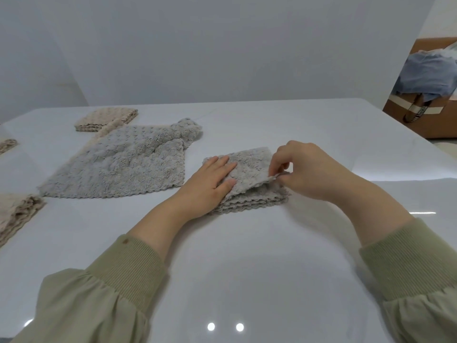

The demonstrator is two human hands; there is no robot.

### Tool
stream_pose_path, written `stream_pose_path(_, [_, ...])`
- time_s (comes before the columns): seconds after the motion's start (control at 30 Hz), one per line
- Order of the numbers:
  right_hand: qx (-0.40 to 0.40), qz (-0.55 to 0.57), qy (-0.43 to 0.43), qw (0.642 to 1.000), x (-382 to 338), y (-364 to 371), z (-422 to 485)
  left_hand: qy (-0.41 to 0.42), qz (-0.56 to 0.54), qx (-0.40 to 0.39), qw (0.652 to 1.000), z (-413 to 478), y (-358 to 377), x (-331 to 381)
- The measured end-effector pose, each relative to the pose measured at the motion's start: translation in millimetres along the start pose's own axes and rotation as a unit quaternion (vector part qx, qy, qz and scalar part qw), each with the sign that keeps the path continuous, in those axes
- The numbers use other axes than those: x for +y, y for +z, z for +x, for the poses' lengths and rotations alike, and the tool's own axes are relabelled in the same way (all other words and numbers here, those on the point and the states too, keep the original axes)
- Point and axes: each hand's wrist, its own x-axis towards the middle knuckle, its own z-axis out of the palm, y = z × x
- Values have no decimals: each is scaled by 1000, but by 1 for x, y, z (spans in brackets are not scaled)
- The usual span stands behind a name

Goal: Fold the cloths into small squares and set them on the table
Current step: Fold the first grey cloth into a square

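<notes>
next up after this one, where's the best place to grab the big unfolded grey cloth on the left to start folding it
Take the unfolded grey cloth by its two near scalloped corners, coming from the near edge of the table. That edge lies flat, straight and uncovered, while the far end is bunched and overlaps a beige cloth. Probably one pinch grip per corner, folding away from you.

— How does the left hand (210, 180) lie?
— Flat, palm down, fingers together and stretched forward, forearm angled in from the lower left.
— And the right hand (305, 167)?
— Knuckles raised, thumb and forefinger pinched together.
</notes>
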Motion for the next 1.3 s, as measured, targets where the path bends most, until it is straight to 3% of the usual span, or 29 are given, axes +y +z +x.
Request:
stream_pose_path(0.2, [-89,-34,25,995,3,5,-1,7,-4,-25,1000,-1,-4,-1])
stream_pose_path(0.5, [-124,-32,28,991,-1,5,-4,16,35,-62,997,-2,-8,-4])
stream_pose_path(0.73, [-98,-86,27,991,2,5,1,16,44,-82,996,-3,-11,-4])
stream_pose_path(0.83, [-108,-96,25,989,2,6,1,17,50,-32,998,-3,-12,-2])
stream_pose_path(0.97, [-114,-92,26,989,3,9,2,115,32,110,987,-9,-15,9])
stream_pose_path(1.2, [-99,-74,28,992,5,8,1,101,-6,15,995,-22,-26,16])
stream_pose_path(1.3, [-102,-72,26,992,6,8,1,85,-9,11,996,-26,-30,13])
